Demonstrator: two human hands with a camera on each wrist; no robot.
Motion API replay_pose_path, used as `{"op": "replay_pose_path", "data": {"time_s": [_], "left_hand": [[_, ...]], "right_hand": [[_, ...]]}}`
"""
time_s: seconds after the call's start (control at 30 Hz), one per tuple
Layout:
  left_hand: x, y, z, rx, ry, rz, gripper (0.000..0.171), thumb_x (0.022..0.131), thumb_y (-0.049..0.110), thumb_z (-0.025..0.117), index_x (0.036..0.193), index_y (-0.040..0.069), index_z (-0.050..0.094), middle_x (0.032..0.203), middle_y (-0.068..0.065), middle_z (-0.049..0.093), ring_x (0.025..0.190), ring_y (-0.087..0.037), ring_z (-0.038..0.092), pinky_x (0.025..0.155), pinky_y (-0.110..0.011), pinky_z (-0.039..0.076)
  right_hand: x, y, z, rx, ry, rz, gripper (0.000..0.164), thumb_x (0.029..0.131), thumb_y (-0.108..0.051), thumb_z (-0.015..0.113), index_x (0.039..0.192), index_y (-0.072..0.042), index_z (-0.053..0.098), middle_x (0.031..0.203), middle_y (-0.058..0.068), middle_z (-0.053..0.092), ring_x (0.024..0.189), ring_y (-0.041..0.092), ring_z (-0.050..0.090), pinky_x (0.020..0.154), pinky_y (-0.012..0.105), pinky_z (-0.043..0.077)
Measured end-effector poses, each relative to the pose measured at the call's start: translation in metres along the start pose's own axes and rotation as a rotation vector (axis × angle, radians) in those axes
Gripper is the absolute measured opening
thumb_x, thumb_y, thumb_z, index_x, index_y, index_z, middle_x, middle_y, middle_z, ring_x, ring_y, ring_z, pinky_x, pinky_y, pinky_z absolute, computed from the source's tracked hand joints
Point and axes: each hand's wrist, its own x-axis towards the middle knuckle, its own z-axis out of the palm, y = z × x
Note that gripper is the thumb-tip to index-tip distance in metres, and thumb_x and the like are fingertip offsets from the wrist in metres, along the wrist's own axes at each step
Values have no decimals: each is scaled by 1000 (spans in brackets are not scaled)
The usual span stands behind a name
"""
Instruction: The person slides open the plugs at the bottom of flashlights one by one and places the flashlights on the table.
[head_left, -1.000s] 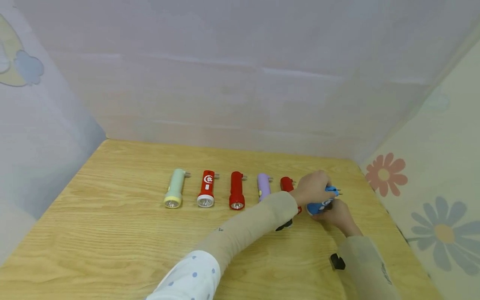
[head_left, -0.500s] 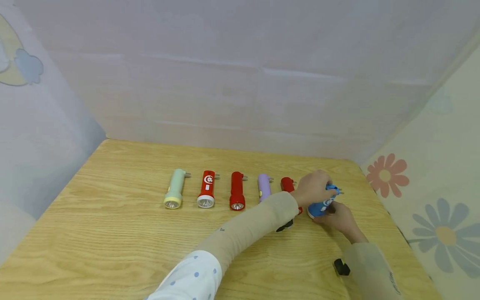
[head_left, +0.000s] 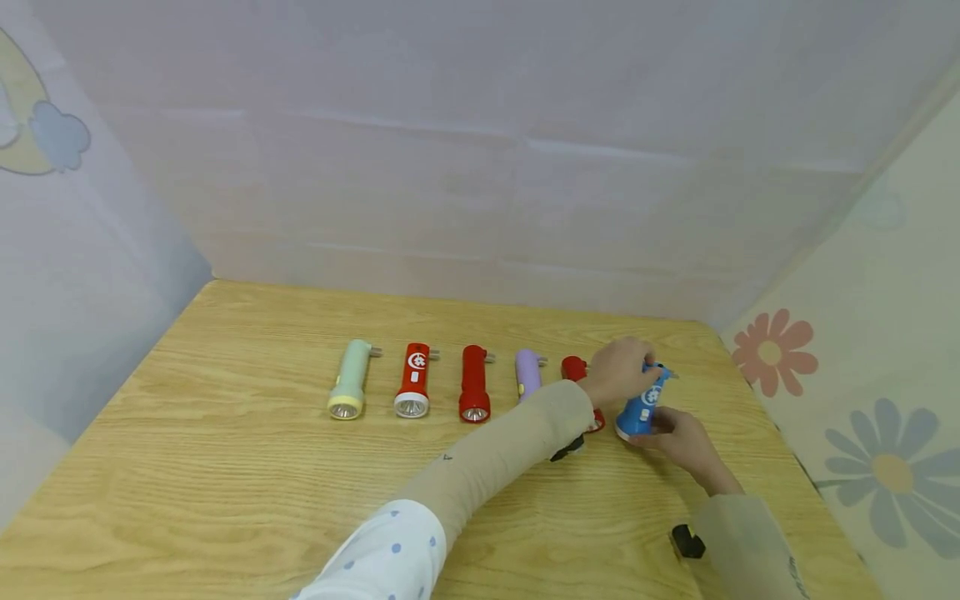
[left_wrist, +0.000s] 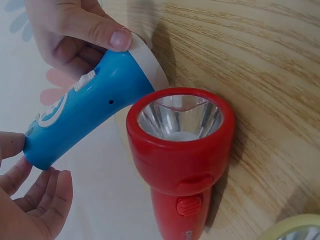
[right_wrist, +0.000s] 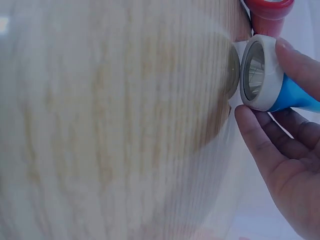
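Note:
A blue flashlight (head_left: 640, 410) with a white rim stands tilted at the right end of a row of flashlights, its lens end down by the table. My left hand (head_left: 621, 371) reaches across and pinches the plug end between thumb and fingers. Lower down, my right hand (head_left: 684, 443) holds the lens end. In the left wrist view, the right thumb lies on the white rim of the blue flashlight (left_wrist: 100, 100). Close beside it is a red flashlight (left_wrist: 175, 165), partly hidden by my left hand and wrist in the head view.
Leftward along the row lie a purple flashlight (head_left: 528, 373), a red one (head_left: 474, 379), a red one with a white rim (head_left: 413, 375) and a pale green one (head_left: 352, 375). All lie on a wooden table (head_left: 225, 467). Behind rises a pale covered wall (head_left: 450, 200); a flowered one (head_left: 862, 375) borders the right.
The blue flashlight has tipped more upright, its plug end moving slightly left and up with my left hand. My right hand has shifted a little down and right, still at the lens end.

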Motion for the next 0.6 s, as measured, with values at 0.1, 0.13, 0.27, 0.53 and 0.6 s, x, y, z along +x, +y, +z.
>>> {"op": "replay_pose_path", "data": {"time_s": [0.1, 0.13, 0.27, 0.53, 0.6], "left_hand": [[0, -2, 2, -1, 9, -5, 14, 90, 27, 56, 85, 18, 64, 80, 9, 56, 62, 0, 44, 45, -10, 36], [1, -2, 2, 2, 6, -10, 14, 90, 27, 55, 85, 17, 65, 81, 9, 56, 63, 0, 44, 46, -10, 36], [2, -3, 4, 25, -23, -24, 14, 91, 23, 54, 89, 17, 66, 85, 9, 55, 69, 0, 44, 52, -9, 36], [3, -7, 6, 3, -80, -19, 20, 87, 18, 60, 106, 13, 64, 100, 5, 58, 78, -1, 48, 61, -9, 39], [3, -9, 7, -2, -96, -17, 25, 86, 18, 61, 111, 13, 62, 103, 4, 57, 80, -2, 48, 62, -9, 39]], "right_hand": [[-2, 0, 0, 14, -2, 1, 67, 80, -33, 70, 125, 11, 46, 113, 24, 57, 99, 34, 57, 81, 44, 47], [-2, 0, 0, 14, -2, 2, 67, 80, -33, 69, 124, 11, 46, 113, 24, 57, 100, 34, 57, 81, 44, 47], [-5, -1, 0, -2, -6, 10, 67, 80, -35, 69, 123, 12, 46, 113, 25, 57, 100, 34, 56, 81, 45, 47], [-10, -4, -1, -21, -22, 26, 71, 82, -36, 66, 125, 15, 42, 116, 29, 53, 102, 38, 54, 82, 47, 45], [-10, -5, -1, -26, -25, 23, 71, 83, -36, 65, 126, 15, 41, 118, 30, 51, 104, 39, 52, 83, 48, 44]]}}
